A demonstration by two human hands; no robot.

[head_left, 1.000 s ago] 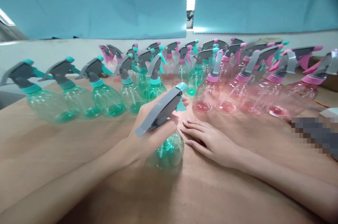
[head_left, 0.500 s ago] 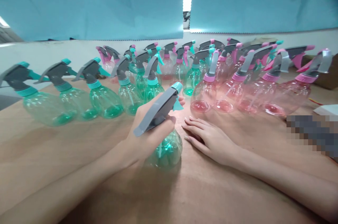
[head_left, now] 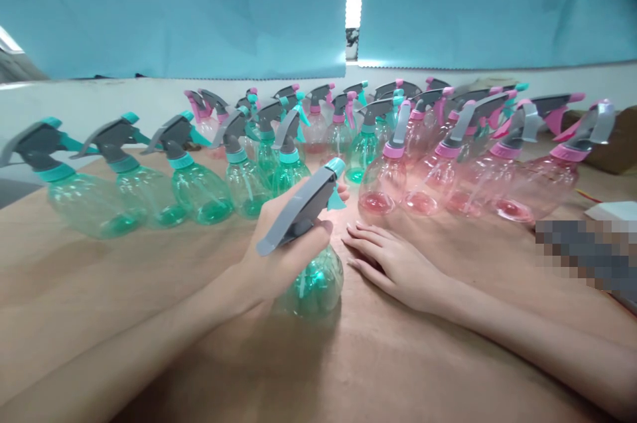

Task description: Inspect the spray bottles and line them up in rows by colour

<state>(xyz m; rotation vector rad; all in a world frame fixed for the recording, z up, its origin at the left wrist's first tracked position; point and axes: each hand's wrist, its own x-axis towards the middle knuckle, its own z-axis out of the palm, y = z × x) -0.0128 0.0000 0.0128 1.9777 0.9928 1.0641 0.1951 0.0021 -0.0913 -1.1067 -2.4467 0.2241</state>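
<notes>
A green spray bottle [head_left: 317,280] with a grey and turquoise spray head stands on the wooden table [head_left: 368,370] near the middle. My left hand [head_left: 283,244] is wrapped round its neck, just below the spray head. To the right of the bottle, my right hand [head_left: 393,263] lies flat on the table with its fingers stretched out and holds nothing. Its fingertips point towards the held bottle without touching it. Beyond my right hand stands a pink spray bottle [head_left: 382,180].
Several green bottles [head_left: 202,190] form a row at the left, and several pink ones [head_left: 468,184] at the right. More bottles of both colours stand behind. A blue sheet [head_left: 174,11] hangs at the back. A pixelated patch covers something dark at the right edge.
The view has shifted very slightly. My left hand still grips the green bottle, and my right hand rests in the same place.
</notes>
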